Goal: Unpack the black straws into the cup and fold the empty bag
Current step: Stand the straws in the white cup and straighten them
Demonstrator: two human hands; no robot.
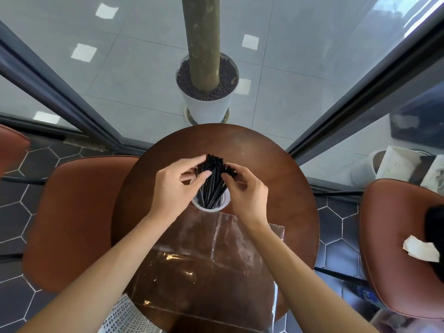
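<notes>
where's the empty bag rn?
In the head view, the clear bag lies flat on the round table, on its near side, just below the cup and under both forearms.

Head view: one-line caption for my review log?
Both hands gather black straws standing in the cup; empty bag lies flat.

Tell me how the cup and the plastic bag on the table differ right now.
The cup stands upright on the table; the plastic bag lies flat on it, nearer the person. The cup is white and round; the bag is clear, rectangular and creased. The cup holds the black straws, which both hands grip at the top, left hand and right hand; the bag looks empty and neither hand touches it. Both rest on the same table.
</notes>
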